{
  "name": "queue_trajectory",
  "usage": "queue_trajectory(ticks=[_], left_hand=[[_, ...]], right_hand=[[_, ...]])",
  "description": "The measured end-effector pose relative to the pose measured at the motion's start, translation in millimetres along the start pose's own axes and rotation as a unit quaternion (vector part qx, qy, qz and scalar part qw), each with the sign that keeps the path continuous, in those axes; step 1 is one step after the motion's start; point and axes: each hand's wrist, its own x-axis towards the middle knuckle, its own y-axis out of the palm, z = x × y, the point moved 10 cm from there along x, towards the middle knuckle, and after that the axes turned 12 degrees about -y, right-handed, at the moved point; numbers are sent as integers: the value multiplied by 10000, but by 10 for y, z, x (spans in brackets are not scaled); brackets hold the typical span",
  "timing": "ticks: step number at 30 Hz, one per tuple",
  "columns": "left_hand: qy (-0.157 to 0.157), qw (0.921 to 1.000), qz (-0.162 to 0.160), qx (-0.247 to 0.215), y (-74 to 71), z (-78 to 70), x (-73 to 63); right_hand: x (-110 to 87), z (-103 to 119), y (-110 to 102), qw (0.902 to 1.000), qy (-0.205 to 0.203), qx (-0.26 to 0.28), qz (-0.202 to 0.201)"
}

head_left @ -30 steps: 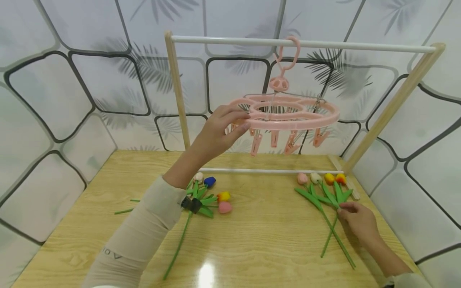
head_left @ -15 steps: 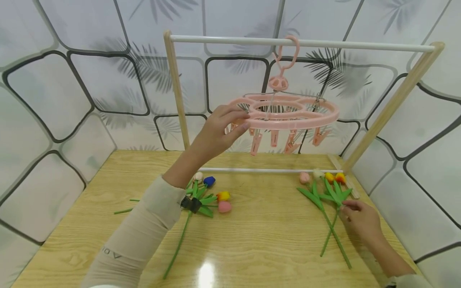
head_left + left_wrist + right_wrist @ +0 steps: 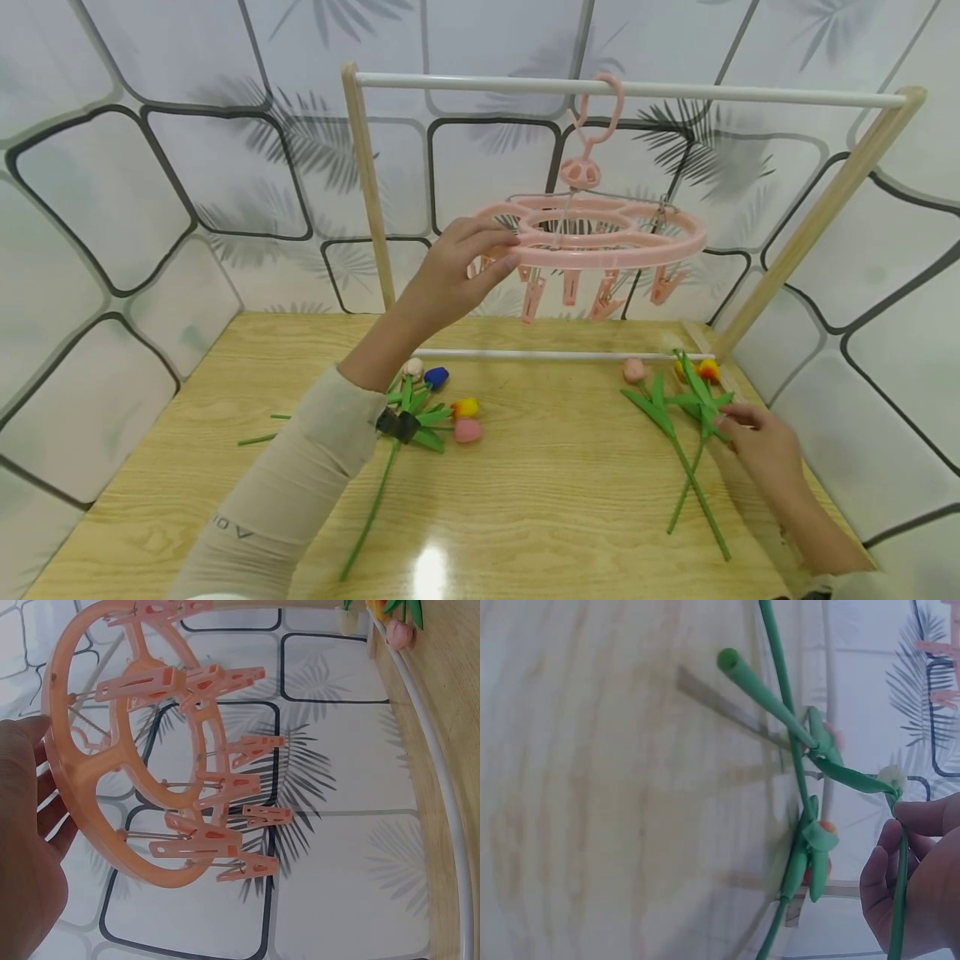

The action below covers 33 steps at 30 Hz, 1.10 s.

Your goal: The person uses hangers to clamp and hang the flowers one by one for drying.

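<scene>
Before the leaf-patterned wall [image 3: 225, 179], the left hand [image 3: 453, 265] pinches the pink clip hanger [image 3: 611, 259] hung from a white rail [image 3: 480, 84], while the right hand [image 3: 767, 447] grips a white tulip [image 3: 892, 778] by its stem [image 3: 901, 866] near other tulips [image 3: 634, 370] on the wooden table [image 3: 555, 508].

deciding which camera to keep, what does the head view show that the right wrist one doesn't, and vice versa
Only the head view shows the left hand gripping the pink hanger, the top bar and the blue tulip.

Only the right wrist view shows the held stem trailing past the right hand and the round end face of an unheld stem.

Both share the right hand, a pink tulip and some pink pegs.
</scene>
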Motion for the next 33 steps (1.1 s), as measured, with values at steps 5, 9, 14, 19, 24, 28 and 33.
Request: queue_trajectory(ticks=[5,9,14,19,24,28,33], left_hand=[[2,10000,4,55,4,3,4],[-16,10000,11,84,2,-3,7],[-46,10000,2,79,-3,-1,4],[-75,10000,18,39,-1,9,7],[-161,9999,42,6,-15,29,12],[-214,9998,5,-37,-43,40,2],[-238,9997,-40,-42,-107,53,-42]], right_hand=[[19,136,-103,9998,-112,44,-171],[26,265,-165,9995,-127,111,-264],[35,395,-174,9993,-152,209,-282],[23,506,-108,9987,-320,297,-248],[-6,639,38,9982,-468,366,-33],[-45,760,185,9978,-437,451,202],[-97,956,382,9959,-369,694,460]])
